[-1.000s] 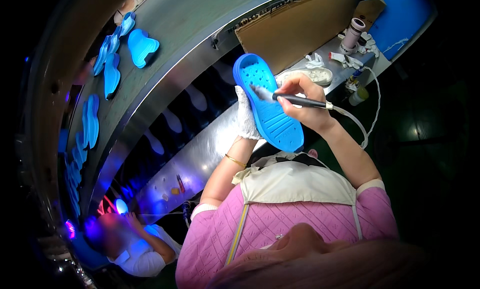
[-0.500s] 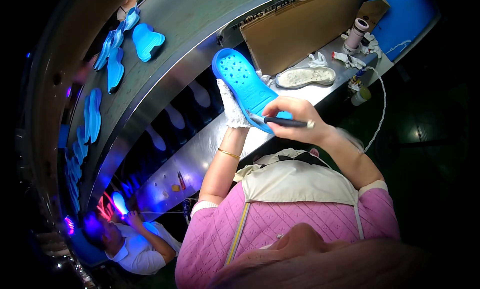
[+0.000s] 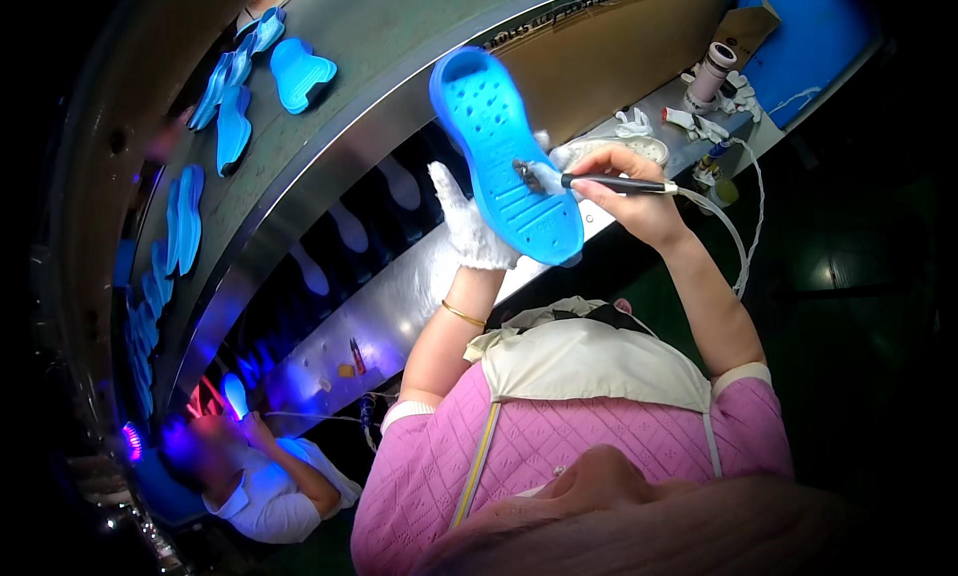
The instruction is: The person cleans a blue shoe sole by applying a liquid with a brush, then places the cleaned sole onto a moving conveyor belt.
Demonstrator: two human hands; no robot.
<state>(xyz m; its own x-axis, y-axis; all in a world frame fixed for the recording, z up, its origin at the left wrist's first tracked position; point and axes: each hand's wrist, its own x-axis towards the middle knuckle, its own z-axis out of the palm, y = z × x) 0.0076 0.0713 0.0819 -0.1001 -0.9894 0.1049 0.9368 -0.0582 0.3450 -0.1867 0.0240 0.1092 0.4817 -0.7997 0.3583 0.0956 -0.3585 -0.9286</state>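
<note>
A blue shoe sole (image 3: pixel 489 162) with holes and grooves stands tilted in front of me. My left hand (image 3: pixel 467 227), in a white knit glove, supports it from behind and below; its thumb sticks up beside the edge, and the other fingers are largely hidden by the sole. In my bare right hand (image 3: pixel 631 199) is a brush (image 3: pixel 649 186) with a black handle and a pale hose at its end. Its dark, blurred bristles are at the middle of the sole, by the grooves. Whether they touch it I cannot tell.
Blue soles (image 3: pixel 232 127) lie along a green conveyor belt (image 3: pixel 399 37) on the left. Behind my right hand, a whitish sole (image 3: pixel 654 149) rests on the metal bench (image 3: pixel 399 297). A pink bottle (image 3: pixel 711 72) and gloves (image 3: pixel 694 124) stand farther right. A co-worker (image 3: pixel 279 486) sits lower left.
The blue sole has been raised and turned more upright. My right hand and brush have moved up and right, from the sole's lower left edge to its middle. Soles on the belt have shifted slightly.
</note>
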